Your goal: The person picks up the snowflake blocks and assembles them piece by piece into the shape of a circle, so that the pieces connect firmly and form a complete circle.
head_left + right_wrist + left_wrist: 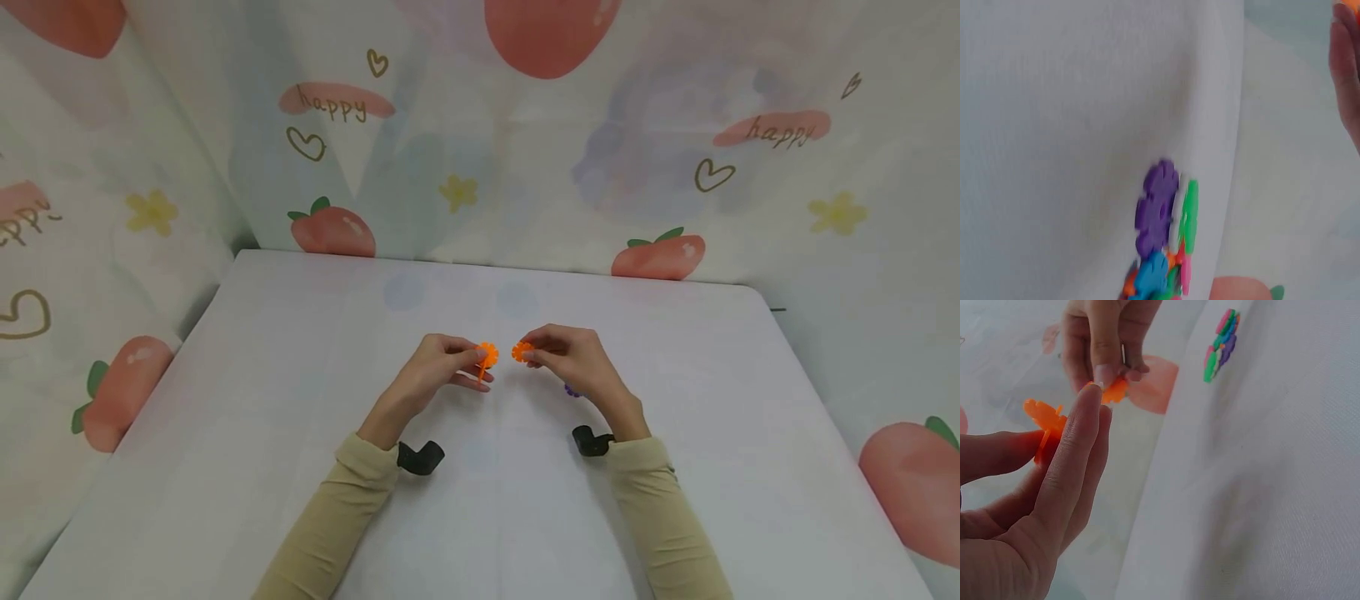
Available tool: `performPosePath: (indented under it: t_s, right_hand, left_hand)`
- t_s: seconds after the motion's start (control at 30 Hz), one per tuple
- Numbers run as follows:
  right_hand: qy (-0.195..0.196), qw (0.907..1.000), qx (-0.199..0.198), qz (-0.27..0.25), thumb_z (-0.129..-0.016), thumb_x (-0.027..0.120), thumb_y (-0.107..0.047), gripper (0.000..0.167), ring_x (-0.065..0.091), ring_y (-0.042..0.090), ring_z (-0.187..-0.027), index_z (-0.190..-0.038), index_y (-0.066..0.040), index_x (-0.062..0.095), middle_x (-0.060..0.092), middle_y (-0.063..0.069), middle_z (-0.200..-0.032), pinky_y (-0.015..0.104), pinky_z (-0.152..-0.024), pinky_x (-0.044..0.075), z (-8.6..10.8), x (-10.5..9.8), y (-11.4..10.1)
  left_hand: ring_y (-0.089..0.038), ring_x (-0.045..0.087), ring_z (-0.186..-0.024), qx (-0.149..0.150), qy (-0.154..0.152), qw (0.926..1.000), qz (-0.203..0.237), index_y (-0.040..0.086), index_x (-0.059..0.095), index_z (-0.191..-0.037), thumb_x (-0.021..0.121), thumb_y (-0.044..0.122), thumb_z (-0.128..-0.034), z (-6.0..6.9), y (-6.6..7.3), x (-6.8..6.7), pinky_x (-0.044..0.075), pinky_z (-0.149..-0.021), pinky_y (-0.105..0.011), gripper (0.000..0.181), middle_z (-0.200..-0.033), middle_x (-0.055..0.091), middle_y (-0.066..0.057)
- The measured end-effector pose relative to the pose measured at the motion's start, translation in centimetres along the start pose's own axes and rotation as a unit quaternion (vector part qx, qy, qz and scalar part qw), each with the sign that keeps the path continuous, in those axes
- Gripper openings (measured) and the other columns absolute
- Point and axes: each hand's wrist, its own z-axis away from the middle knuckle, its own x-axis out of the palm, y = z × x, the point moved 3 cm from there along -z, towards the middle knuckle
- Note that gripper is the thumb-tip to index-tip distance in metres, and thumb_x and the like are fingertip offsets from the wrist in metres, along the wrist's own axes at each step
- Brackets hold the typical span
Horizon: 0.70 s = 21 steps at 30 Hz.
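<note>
My left hand (pixel 438 364) pinches orange notched plastic discs (pixel 489 356) between thumb and fingers. In the left wrist view, one orange disc (pixel 1041 414) stands at an angle to another orange piece, seemingly slotted together. My right hand (pixel 573 354) pinches a separate orange notched disc (pixel 519 352) by its edge, facing the left hand's piece. A small gap parts the two in the head view. Fingers partly cover both pieces. The right wrist view catches only some fingertips (pixel 1344 62) and a bit of orange at its right edge.
A small pile of notched discs lies on the white table (pixel 300 467) near my right hand, largely hidden in the head view. It includes a purple disc (pixel 1155 212), a blue disc (pixel 1150 275) and a green disc (pixel 1190 215). Patterned cloth (pixel 525 167) hangs behind the table.
</note>
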Motion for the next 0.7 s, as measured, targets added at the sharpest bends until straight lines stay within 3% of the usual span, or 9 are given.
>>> performPosePath:
  t_s: [0.33,0.57,0.7]
  right_hand:
    - [-0.01,0.9949,-0.034,-0.094,-0.09,0.079,-0.006,0.016,0.075,0.044,-0.089,-0.105,-0.004,0.079,0.078,0.012,-0.097,0.029,-0.084,0.062,0.0,1.4,-0.8]
    - [0.006,0.993,-0.096,-0.069,-0.086,0.08,0.001,0.013,0.077,0.03,-0.08,-0.098,-0.002,0.082,0.078,0.013,-0.088,0.023,-0.078,0.06,-0.1,2.0,-1.2]
    - [-0.004,0.9924,-0.107,-0.062,-0.085,0.081,0.002,0.011,0.076,0.023,-0.076,-0.095,-0.003,0.082,0.078,0.012,-0.086,0.022,-0.075,0.06,-0.1,2.2,-1.1]
  left_hand:
    - [-0.033,0.076,-0.09,-0.018,0.006,0.9997,-0.016,-0.013,0.07,-0.116,0.063,0.008,-0.1012,-0.1,-0.5,0.4,0.064,-0.08,-0.044,0.026,-0.117,0.067,-0.037]
    - [-0.028,0.076,-0.08,-0.042,0.02,0.9987,-0.021,-0.014,0.071,-0.113,0.062,0.005,-0.1003,0.0,-0.8,0.6,0.064,-0.074,-0.04,0.024,-0.105,0.072,-0.032]
    - [-0.025,0.076,-0.071,-0.054,0.014,0.9982,-0.022,-0.014,0.07,-0.114,0.061,0.003,-0.1004,0.0,-1.1,0.7,0.064,-0.074,-0.039,0.024,-0.102,0.073,-0.029]
